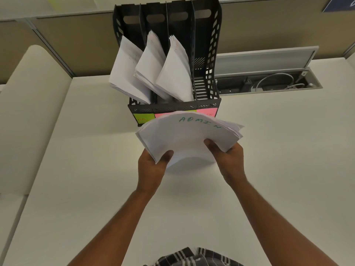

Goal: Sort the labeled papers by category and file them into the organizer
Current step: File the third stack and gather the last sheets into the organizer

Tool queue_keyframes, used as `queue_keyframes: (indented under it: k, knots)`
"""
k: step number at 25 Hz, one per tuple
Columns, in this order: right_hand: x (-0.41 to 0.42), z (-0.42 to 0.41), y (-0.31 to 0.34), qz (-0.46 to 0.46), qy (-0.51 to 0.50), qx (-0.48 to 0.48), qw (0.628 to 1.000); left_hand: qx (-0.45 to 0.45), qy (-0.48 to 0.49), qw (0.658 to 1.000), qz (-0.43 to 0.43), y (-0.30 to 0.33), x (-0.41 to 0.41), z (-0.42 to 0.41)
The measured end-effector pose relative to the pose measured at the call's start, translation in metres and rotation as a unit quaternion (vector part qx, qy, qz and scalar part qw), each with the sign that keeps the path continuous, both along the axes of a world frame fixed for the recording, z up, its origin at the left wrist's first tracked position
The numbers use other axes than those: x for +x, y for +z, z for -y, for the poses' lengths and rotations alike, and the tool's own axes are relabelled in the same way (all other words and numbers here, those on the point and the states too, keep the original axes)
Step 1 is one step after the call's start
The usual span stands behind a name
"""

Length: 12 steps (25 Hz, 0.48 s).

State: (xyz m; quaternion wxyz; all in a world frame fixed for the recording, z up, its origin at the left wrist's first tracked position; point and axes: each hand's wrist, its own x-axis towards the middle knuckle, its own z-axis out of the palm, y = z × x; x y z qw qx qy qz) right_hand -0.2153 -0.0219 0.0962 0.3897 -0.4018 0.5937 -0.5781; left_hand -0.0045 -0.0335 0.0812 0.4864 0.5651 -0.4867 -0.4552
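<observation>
A stack of white papers (189,135) with "ADMIN" written in green on the top sheet is held above the desk, just in front of the black four-slot organizer (211,54). My left hand (153,166) grips the stack's near left corner, thumb on top. My right hand (229,160) grips its near right edge the same way. The stack bows upward in the middle. Paper bundles lean in the three left slots (151,70); the rightmost slot (200,87) holds none. Green (143,118) and pink (208,111) sticky labels are on the organizer's front, partly covered by the stack.
The organizer stands on a white desk (96,169) against a tan partition wall (76,45). An open cable tray (269,83) with wires lies to the right of it. A white rounded panel (28,93) borders the desk on the left.
</observation>
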Motion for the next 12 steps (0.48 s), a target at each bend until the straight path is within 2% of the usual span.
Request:
queue_keyframes:
  k: [4, 9, 12]
  knots:
    - [0.009, 0.001, 0.001, 0.032, 0.03, -0.025, 0.999, 0.015, 0.01, 1.0, -0.021, -0.01, -0.004, -0.003]
    - [0.013, -0.005, -0.006, 0.046, 0.035, -0.014, 0.998, -0.02, 0.029, 0.998, -0.047, -0.014, -0.012, -0.008]
    - [0.009, -0.011, -0.009, 0.009, 0.052, -0.012, 0.999, 0.0, 0.04, 0.998, -0.048, -0.021, -0.01, -0.005]
